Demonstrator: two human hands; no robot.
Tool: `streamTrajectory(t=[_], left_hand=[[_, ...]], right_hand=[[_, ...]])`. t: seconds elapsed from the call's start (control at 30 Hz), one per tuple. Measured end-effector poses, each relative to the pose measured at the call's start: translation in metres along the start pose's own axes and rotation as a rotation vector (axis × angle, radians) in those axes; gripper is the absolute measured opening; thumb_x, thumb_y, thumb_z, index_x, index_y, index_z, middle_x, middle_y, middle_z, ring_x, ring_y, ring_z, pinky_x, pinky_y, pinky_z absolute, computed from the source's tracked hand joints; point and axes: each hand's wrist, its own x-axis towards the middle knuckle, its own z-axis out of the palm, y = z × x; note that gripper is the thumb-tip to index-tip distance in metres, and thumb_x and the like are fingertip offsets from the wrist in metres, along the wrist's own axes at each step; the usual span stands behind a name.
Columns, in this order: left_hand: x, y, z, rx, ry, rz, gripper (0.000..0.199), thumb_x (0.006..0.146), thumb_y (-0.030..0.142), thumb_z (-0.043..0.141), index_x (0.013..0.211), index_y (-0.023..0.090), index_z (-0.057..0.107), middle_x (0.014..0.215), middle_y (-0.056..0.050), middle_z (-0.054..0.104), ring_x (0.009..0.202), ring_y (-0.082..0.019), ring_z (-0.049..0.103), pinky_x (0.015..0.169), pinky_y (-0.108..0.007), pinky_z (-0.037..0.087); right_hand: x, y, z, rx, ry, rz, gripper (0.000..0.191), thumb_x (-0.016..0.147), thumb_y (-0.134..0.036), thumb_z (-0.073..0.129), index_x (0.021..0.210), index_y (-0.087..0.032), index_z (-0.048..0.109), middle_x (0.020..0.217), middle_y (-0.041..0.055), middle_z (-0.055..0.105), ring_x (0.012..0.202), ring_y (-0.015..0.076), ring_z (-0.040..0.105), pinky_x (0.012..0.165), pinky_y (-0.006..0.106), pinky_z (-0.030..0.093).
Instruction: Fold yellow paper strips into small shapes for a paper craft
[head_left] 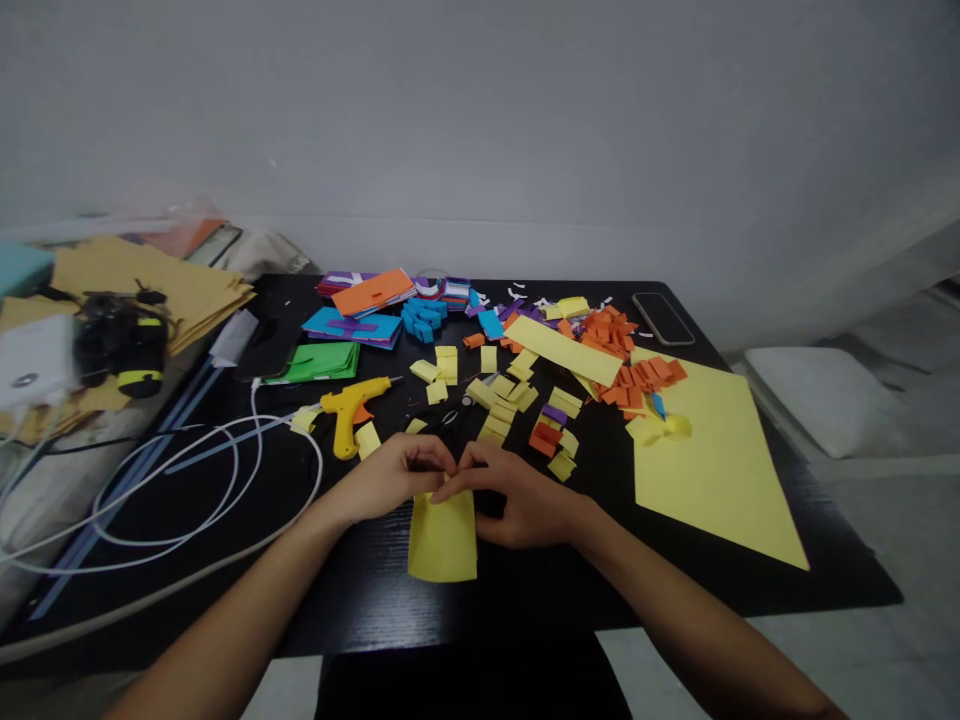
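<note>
A yellow paper piece [444, 543] hangs between my hands near the table's front edge. My left hand [391, 478] pinches its top from the left, fingers curled. From the right, my right hand [521, 497] closes on the same upper edge, thumb and fingertips together. The fingers cover that edge, so any small part there is hidden. Just beyond lie dark-handled scissors [448, 417] and several small folded yellow paper pieces [501, 408]. A yellow glue gun [349, 415] rests to the left of my hands.
A large yellow sheet [709, 465] covers the right side of the black table [525, 590]. Orange folded strips [607, 335] and blue paper stacks [352, 325] lie at the back. A white cable [225, 535] loops on the left; a phone [664, 318] lies back right.
</note>
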Motion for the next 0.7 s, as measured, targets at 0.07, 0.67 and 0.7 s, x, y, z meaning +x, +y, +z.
streamTrajectory(t=[0.07,0.67,0.7], left_hand=[[0.001,0.0,0.001,0.004,-0.002,0.01,0.01,0.075,0.015,0.069,0.085,0.015,0.072,0.081,-0.002,0.075,0.076,-0.016,0.068,0.071,-0.025,0.048],[0.011,0.005,-0.01,0.113,-0.103,-0.008,0.012,0.079,0.026,0.076,0.082,0.016,0.071,0.079,-0.002,0.076,0.074,-0.016,0.07,0.069,-0.025,0.05],[0.01,0.004,-0.01,0.125,-0.092,-0.003,0.012,0.079,0.027,0.076,0.082,0.016,0.071,0.079,-0.002,0.076,0.075,-0.016,0.07,0.069,-0.024,0.05]], right_hand=[[0.0,0.0,0.0,-0.007,0.0,0.0,0.042,0.079,-0.006,0.068,0.116,-0.025,0.073,0.098,0.0039,0.057,0.092,0.0189,0.056,0.083,0.033,0.046],[0.003,0.011,-0.003,-0.003,0.114,0.069,0.022,0.081,-0.015,0.073,0.101,-0.022,0.069,0.086,0.0021,0.064,0.078,0.0174,0.06,0.073,0.029,0.047],[0.003,0.011,-0.002,-0.004,0.115,0.07,0.022,0.08,-0.015,0.073,0.101,-0.022,0.069,0.086,0.0022,0.064,0.079,0.0175,0.06,0.073,0.029,0.047]])
